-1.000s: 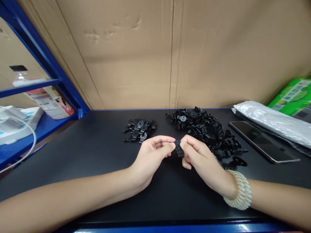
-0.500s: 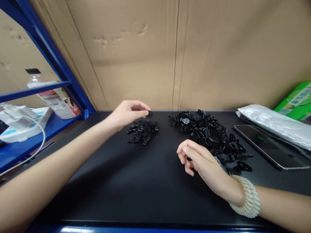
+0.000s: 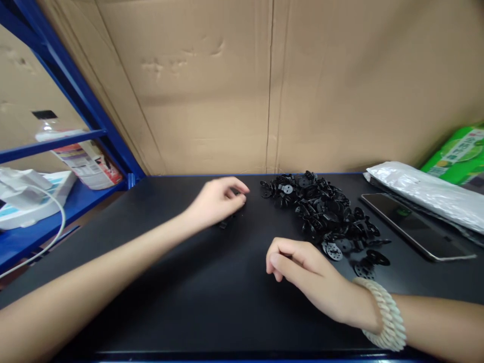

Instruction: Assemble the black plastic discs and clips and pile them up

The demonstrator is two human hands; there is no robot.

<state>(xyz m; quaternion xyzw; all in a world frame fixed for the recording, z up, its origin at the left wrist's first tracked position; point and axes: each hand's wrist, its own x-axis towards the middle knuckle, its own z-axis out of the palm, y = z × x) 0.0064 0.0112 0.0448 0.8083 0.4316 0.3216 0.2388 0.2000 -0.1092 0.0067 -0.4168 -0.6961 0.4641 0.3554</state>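
My left hand (image 3: 219, 202) reaches over the small pile of black plastic clips (image 3: 224, 224), covering most of it. Its thumb and fingers are curled close together, with dark pieces showing between them; whether one is gripped is unclear. My right hand (image 3: 302, 275), with a pale coiled band (image 3: 386, 315) around the wrist, hovers or rests low over the black table (image 3: 212, 302). Its fingers are folded in, and their inner side is hidden. Just beyond it spreads a larger heap of black round plastic pieces (image 3: 325, 206), some showing small holes.
Right of the heap lies a phone (image 3: 416, 227), beside a silvery plastic bag (image 3: 419, 189) and a green package (image 3: 457, 156). On the left, a blue shelf (image 3: 85, 199) carries a bottle (image 3: 85, 159) and white plugs with a cable (image 3: 26, 189). Cardboard (image 3: 204, 101) stands behind the table.
My left hand has come nearer and right, down over the small pile; the dark piece seen at its fingertips is no longer distinct. My right hand has moved slightly nearer, its fingers more curled.
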